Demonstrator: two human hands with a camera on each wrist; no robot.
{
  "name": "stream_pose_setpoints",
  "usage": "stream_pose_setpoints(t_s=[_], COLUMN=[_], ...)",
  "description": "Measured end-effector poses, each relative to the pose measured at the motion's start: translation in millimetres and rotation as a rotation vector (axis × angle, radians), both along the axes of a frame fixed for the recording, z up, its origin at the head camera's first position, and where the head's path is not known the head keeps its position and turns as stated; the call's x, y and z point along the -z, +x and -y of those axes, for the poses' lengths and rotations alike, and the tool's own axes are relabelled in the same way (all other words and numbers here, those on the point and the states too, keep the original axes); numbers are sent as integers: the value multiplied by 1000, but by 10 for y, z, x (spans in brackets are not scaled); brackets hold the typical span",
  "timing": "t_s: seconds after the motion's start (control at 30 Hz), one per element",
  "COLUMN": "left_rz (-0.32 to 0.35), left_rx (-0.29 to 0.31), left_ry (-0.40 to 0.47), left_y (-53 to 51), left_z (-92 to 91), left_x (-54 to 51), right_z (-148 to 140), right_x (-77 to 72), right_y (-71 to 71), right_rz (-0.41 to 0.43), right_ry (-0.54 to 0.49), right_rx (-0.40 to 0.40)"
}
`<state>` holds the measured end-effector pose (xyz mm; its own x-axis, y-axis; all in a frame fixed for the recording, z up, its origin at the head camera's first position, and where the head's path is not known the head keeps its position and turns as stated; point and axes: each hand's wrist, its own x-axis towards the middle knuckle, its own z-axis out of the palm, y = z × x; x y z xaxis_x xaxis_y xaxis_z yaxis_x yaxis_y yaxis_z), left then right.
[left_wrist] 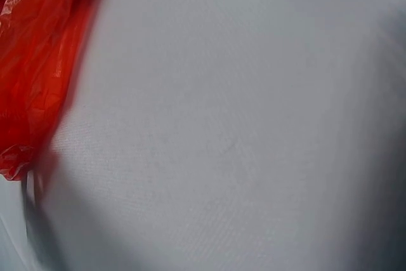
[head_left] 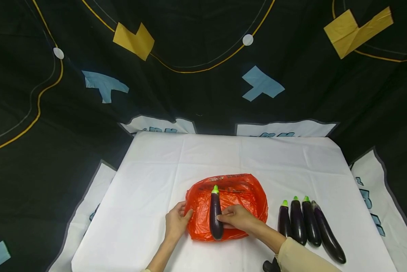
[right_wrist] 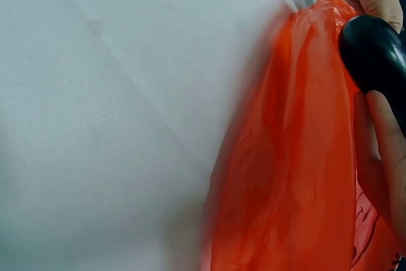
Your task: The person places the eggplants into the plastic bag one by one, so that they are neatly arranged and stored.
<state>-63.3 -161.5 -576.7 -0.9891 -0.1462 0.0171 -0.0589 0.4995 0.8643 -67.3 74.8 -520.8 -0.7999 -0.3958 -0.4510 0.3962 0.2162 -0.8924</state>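
Observation:
A red plastic bag (head_left: 258,206) lies spread with its mouth up on the white table. Over its left half a dark eggplant (head_left: 215,215) with a bright green cap is held, cap end pointing away from me. My right hand (head_left: 239,218) grips this eggplant from the right side; in the right wrist view its rounded end (right_wrist: 371,52) shows above the fingers. At the bag's left edge my left hand (head_left: 177,223) pinches the plastic between thumb and fingers. The left wrist view shows only the bag's side (left_wrist: 38,61) and white cloth, not the hand.
Several eggplants (head_left: 298,223) lie side by side to the right of the bag, near my right forearm. A dark object (head_left: 269,266), partly hidden by the sleeve, sits at the front. Black patterned cloth (head_left: 203,98) hangs behind the white-covered table (head_left: 149,170).

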Motion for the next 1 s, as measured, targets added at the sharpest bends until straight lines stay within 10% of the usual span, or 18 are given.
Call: stream_pose_setpoints(t_s=[1.0], left_rz=[8], left_rx=[2], left_ry=[-7], left_y=[-21], left_z=[-39], left_x=[-18], right_z=[261], right_x=[133], right_y=[-83], right_rz=[77], right_ry=[-6], right_rx=[-7])
